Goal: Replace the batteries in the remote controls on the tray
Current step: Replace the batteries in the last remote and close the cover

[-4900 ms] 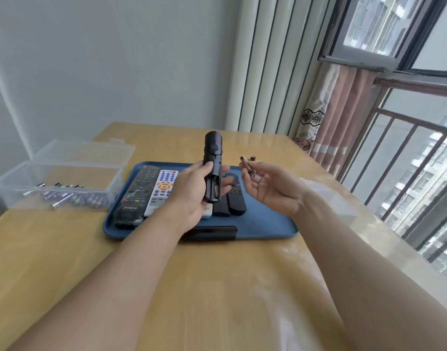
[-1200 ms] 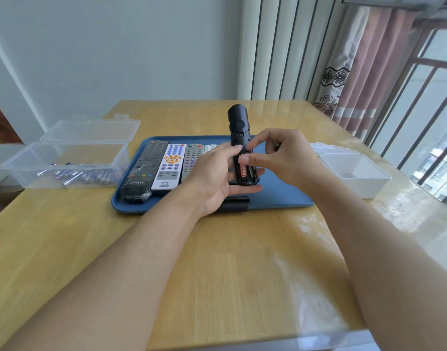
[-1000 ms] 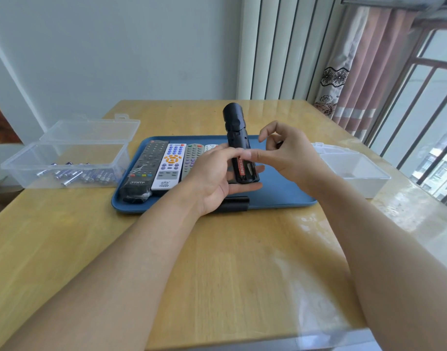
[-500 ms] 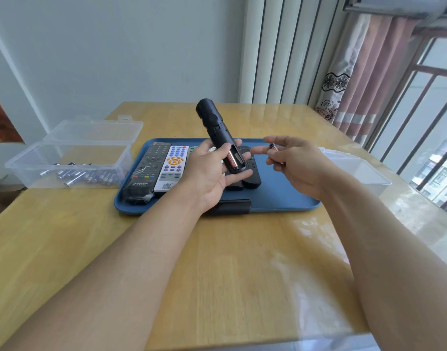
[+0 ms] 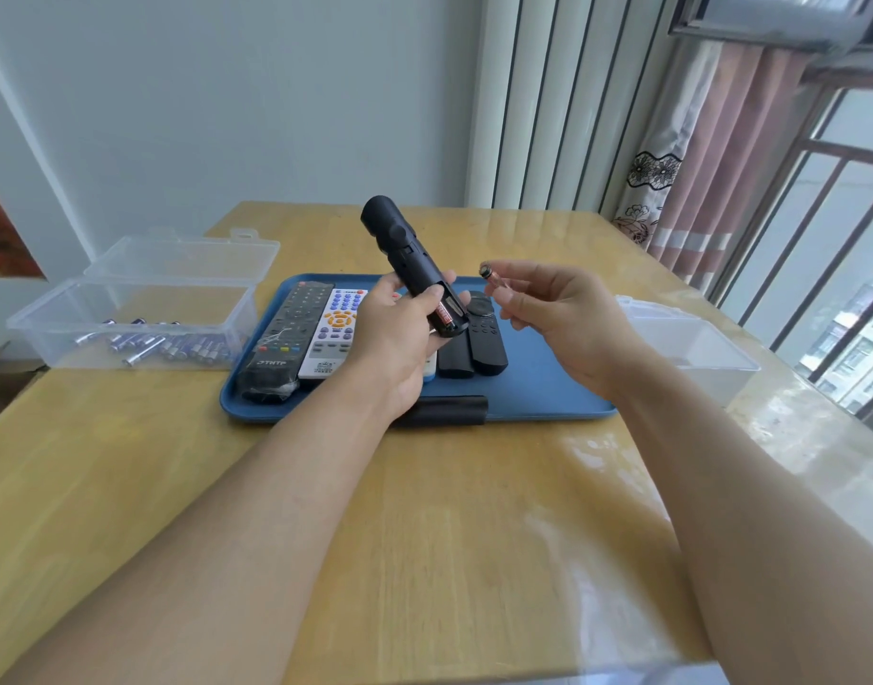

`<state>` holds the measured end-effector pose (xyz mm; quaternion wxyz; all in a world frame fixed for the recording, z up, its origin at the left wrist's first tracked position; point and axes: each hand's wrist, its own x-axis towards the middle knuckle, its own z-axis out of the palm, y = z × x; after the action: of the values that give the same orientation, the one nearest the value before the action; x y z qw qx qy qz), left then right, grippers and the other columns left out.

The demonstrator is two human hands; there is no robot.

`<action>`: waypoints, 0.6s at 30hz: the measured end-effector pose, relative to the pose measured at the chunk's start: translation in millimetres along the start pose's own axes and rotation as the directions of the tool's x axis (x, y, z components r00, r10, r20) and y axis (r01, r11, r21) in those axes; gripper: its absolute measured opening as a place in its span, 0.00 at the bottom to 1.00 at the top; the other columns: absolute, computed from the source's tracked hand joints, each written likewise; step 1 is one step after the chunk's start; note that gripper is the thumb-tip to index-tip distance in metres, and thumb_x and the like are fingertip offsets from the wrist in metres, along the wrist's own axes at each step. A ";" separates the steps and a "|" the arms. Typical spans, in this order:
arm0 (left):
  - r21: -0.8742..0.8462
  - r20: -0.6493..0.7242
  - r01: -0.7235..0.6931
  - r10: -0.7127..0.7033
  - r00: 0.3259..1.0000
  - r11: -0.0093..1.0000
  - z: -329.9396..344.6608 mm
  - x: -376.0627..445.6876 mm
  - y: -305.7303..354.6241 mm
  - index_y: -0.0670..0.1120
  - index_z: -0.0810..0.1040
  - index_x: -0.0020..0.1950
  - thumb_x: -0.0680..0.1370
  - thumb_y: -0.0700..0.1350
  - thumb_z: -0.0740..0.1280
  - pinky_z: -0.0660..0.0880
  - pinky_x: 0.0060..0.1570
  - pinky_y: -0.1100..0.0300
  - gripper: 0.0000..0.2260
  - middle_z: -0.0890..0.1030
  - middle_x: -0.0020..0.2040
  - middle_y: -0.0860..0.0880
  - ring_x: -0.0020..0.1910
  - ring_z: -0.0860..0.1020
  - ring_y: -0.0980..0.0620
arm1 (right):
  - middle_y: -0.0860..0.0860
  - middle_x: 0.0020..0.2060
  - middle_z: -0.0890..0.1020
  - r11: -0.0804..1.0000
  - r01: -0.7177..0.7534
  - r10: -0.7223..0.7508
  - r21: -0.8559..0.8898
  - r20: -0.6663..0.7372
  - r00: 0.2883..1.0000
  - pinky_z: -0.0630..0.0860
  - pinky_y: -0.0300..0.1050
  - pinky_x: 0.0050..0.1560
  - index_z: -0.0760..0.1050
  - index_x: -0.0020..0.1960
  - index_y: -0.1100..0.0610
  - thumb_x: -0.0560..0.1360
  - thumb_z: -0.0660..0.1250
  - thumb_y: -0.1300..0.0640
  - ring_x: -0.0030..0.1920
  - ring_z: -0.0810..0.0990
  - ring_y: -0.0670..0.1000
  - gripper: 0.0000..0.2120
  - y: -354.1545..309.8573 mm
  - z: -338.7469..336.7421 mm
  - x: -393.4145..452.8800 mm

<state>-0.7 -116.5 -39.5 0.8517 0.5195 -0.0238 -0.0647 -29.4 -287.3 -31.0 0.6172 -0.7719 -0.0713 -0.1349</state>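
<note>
My left hand (image 5: 392, 338) grips a black remote (image 5: 409, 269) above the blue tray (image 5: 548, 393), tilted with its top to the upper left. Its battery bay is open and one red battery (image 5: 444, 313) lies inside. My right hand (image 5: 567, 323) pinches a second red battery (image 5: 491, 279) just right of the remote, apart from it. On the tray lie a black remote (image 5: 281, 343), a white remote (image 5: 333, 333) and two small black remotes (image 5: 481, 343). A black cover (image 5: 449, 410) lies at the tray's front edge.
An open clear box (image 5: 142, 309) holding several blue batteries (image 5: 162, 343) stands left of the tray. A second clear box (image 5: 691, 348) stands to the right, near the table's edge. Curtains and a railed window are on the right.
My right hand put one battery into the remote's bay, then drew back to the right still pinching the other. My left hand tilted the remote's top to the left.
</note>
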 end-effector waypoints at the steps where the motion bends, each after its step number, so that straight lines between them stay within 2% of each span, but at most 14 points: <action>1: 0.007 -0.002 0.002 -0.002 1.000 1.000 -0.1 -0.1 -0.2 0.43 0.74 0.66 0.83 0.34 0.62 0.83 0.44 0.54 0.12 0.85 0.57 0.46 0.54 0.86 0.45 | 0.51 0.43 0.84 1.000 0.011 -0.011 -0.019 0.003 1.000 0.76 0.37 0.43 0.82 0.60 0.56 0.78 0.71 0.63 0.39 0.78 0.47 0.12 -1.0 1.2 -1.6; 3: 0.017 -0.007 0.002 -0.002 1.000 1.000 -0.1 -0.6 0.2 0.43 0.74 0.66 0.83 0.34 0.63 0.83 0.44 0.55 0.12 0.86 0.57 0.47 0.55 0.85 0.46 | 0.52 0.44 0.86 0.998 0.020 -0.022 -0.058 -0.021 1.000 0.77 0.36 0.42 0.81 0.59 0.58 0.76 0.73 0.62 0.38 0.80 0.47 0.11 -3.3 3.2 -4.2; 6: -0.006 -0.004 0.009 -0.009 1.000 1.000 -0.1 -1.0 0.8 0.43 0.75 0.64 0.82 0.34 0.65 0.84 0.45 0.54 0.11 0.86 0.55 0.45 0.55 0.85 0.45 | 0.51 0.43 0.87 0.989 0.054 -0.062 -0.135 -0.053 0.997 0.77 0.36 0.42 0.84 0.54 0.56 0.75 0.75 0.59 0.37 0.81 0.45 0.08 -4.3 6.1 -5.2; 10: 0.001 -0.007 0.011 -0.011 1.000 1.000 0.4 -1.9 0.5 0.43 0.75 0.65 0.82 0.34 0.66 0.84 0.45 0.51 0.12 0.87 0.54 0.46 0.54 0.85 0.46 | 0.45 0.42 0.84 0.967 0.076 -0.089 -0.242 -0.044 0.995 0.73 0.31 0.43 0.80 0.64 0.52 0.77 0.72 0.58 0.37 0.79 0.39 0.15 -1.7 8.6 -3.6; 12: 0.004 -0.024 0.009 -0.009 1.000 1.000 0.5 -1.8 0.2 0.43 0.76 0.64 0.81 0.34 0.67 0.84 0.44 0.51 0.12 0.87 0.54 0.46 0.54 0.85 0.46 | 0.43 0.42 0.82 0.956 0.071 -0.086 -0.284 -0.039 0.996 0.71 0.30 0.42 0.80 0.64 0.50 0.80 0.69 0.58 0.37 0.77 0.36 0.13 -2.4 8.7 -3.4; 15: 0.011 -0.066 0.019 -0.018 0.998 1.000 -0.5 -0.5 -0.6 0.44 0.77 0.61 0.81 0.33 0.67 0.85 0.44 0.50 0.11 0.86 0.53 0.45 0.54 0.85 0.45 | 0.43 0.42 0.83 0.983 0.050 -0.058 -0.178 -0.040 0.997 0.73 0.33 0.44 0.82 0.58 0.50 0.82 0.66 0.58 0.39 0.77 0.38 0.09 -4.9 9.4 -4.5; 18: 0.008 -0.095 0.031 -0.031 0.995 0.999 -2.0 1.8 -2.1 0.44 0.77 0.61 0.80 0.33 0.67 0.85 0.46 0.49 0.11 0.86 0.53 0.45 0.54 0.85 0.46 | 0.46 0.44 0.86 0.997 0.036 -0.039 -0.073 -0.052 0.998 0.73 0.39 0.44 0.79 0.57 0.54 0.82 0.65 0.58 0.41 0.79 0.43 0.06 -6.5 7.3 -4.0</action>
<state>1.2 -116.0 -42.4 0.8482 0.5265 0.0242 -0.0532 -34.1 -278.5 -27.5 0.5879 -0.7883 -0.0641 -0.1697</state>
